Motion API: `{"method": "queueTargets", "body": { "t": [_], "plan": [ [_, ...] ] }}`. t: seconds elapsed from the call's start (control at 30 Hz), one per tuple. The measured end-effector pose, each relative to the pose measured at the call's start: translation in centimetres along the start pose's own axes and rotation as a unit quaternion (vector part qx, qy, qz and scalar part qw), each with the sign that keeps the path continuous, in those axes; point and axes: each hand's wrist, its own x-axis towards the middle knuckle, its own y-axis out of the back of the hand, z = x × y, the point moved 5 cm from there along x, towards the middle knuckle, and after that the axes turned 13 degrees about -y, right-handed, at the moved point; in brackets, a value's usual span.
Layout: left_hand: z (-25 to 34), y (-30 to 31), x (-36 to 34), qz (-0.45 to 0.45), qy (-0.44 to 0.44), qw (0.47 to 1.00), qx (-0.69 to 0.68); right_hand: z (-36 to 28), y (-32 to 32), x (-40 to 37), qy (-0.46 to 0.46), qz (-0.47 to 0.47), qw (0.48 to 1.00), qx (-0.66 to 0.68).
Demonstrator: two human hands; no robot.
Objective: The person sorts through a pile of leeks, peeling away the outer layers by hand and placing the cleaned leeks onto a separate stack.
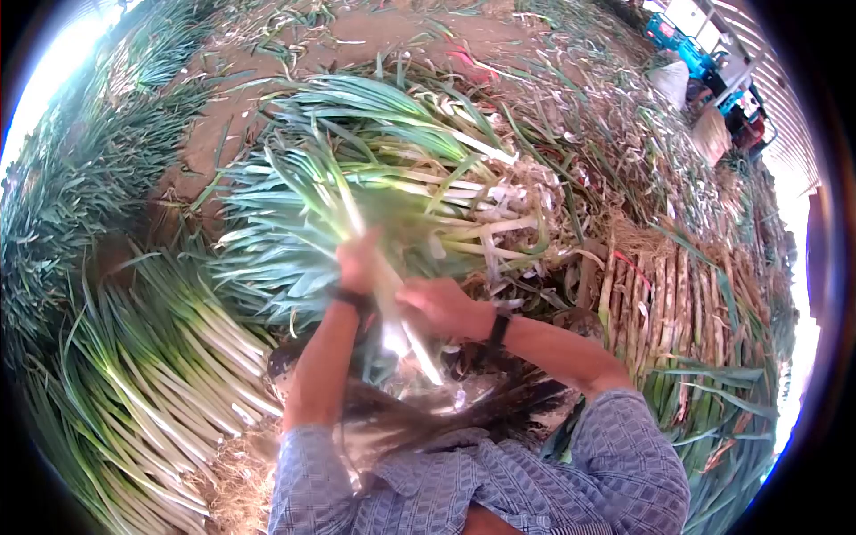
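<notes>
My left hand (pixel 358 266) is wrapped round a large green onion (pixel 386 283) held up in front of me, its leaves toward the upper left and its white end down toward my lap. My right hand (pixel 443 308) is closed, fingertips at the stalk's white part just below my left hand; motion blur hides exactly what they pinch. Another white stalk end (pixel 423 354) slants down beside it. Beyond my hands lies a heap of green onions (pixel 383 174), leaves to the left and roots to the right. Both wrists wear dark bands.
Neat rows of green onions with white stalks (pixel 169 357) lie at my left. On the right is a bundle of brownish unpeeled stalks (pixel 673 299). Leaf scraps (pixel 615 152) litter the ground beyond it. Pale sacks (pixel 711 134) and a blue vehicle (pixel 682 45) stand at the far right.
</notes>
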Motion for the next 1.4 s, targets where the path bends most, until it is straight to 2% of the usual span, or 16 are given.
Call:
{"method": "queueTargets", "body": {
  "t": [0.1,0.17,0.23,0.33,0.37,0.43,0.47,0.53,0.63,0.9,0.97,1.07,1.13,1.2,1.3,1.4],
  "plan": [
    [-1.0,1.1,0.9,0.013,-0.07,0.997,0.042,0.7,-5.0,-4.1,-0.035,-0.243,0.963,0.113],
    [2.4,1.5,0.0,0.01,-0.011,1.0,0.02,-2.5,-4.5,-8.8,0.026,-0.459,0.873,0.163],
    [-1.0,2.9,0.8,-0.116,-0.148,0.982,0.02,-0.8,-0.1,-7.7,-0.031,-0.325,0.938,0.115],
    [-0.4,1.7,-0.1,-0.117,-0.125,0.975,0.142,10.8,4.9,-2.5,-0.182,-0.184,0.955,-0.145],
    [0.0,1.3,-0.4,-0.127,-0.179,0.959,0.182,14.2,6.4,-1.5,-0.233,-0.124,0.941,-0.21],
    [1.4,0.3,-0.7,-0.123,-0.328,0.905,0.242,17.3,9.5,0.6,-0.214,0.045,0.969,-0.113],
    [1.4,0.3,-0.7,-0.111,-0.316,0.912,0.236,19.4,10.0,1.7,-0.221,0.068,0.964,-0.133],
    [4.2,-1.1,-1.2,-0.041,0.008,0.995,0.09,23.9,10.2,3.9,-0.233,0.111,0.951,-0.172],
    [4.5,-1.8,-1.4,-0.019,0.017,0.999,0.025,27.4,9.4,7.1,-0.157,0.142,0.952,-0.219],
    [3.0,-3.0,-1.8,0.029,0.077,0.995,-0.051,31.0,6.7,11.7,-0.312,0.057,0.91,-0.268],
    [3.6,-3.4,-2.1,0.018,0.088,0.994,-0.064,28.1,6.6,12.4,-0.362,-0.154,0.868,-0.304],
    [4.5,-3.5,-2.3,0.016,0.097,0.993,-0.069,25.6,4.1,10.7,-0.254,-0.234,0.896,-0.28],
    [4.9,-3.6,-2.7,0.014,0.103,0.993,-0.064,23.4,4.7,9.8,-0.247,-0.193,0.932,-0.184],
    [5.6,-4.2,-2.8,0.004,0.111,0.992,-0.062,27.5,3.2,9.8,-0.259,-0.196,0.914,-0.242],
    [4.2,-3.9,-3.1,0.008,0.125,0.989,-0.072,27.5,4.2,9.0,-0.284,0.019,0.942,-0.181],
    [4.9,-3.6,-3.5,-0.029,0.117,0.991,-0.064,29.4,2.5,8.9,-0.257,0.095,0.939,-0.208]
  ]
}}
